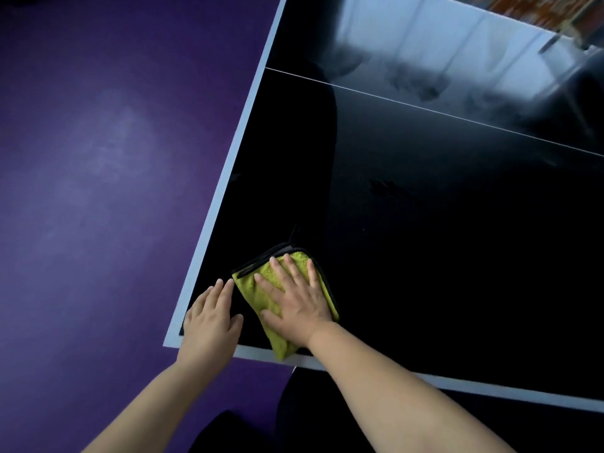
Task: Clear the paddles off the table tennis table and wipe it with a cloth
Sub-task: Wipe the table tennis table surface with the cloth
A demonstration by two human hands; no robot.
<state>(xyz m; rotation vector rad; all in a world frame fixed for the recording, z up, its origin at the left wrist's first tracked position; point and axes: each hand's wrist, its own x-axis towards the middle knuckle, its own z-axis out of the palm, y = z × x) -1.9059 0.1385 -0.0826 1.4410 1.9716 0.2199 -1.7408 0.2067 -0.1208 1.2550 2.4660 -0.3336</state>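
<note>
Both bare forearms reach forward from the lower edge of view toward the near left corner of the worktop (457, 256). The left hand (210, 322) lies palm down right at that corner, fingers together and pointing away. The right hand (295, 300) lies just beside it, flat, palm down, fingers spread, wrist crossing the near edge. Neither hand is curled closed.

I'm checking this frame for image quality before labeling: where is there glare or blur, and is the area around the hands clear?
Head view: pale window glare washes the table's far end, smeared by motion blur; the near surface is very dark; the yellow cloth, left hand and right hand are sharp and evenly lit.
</note>
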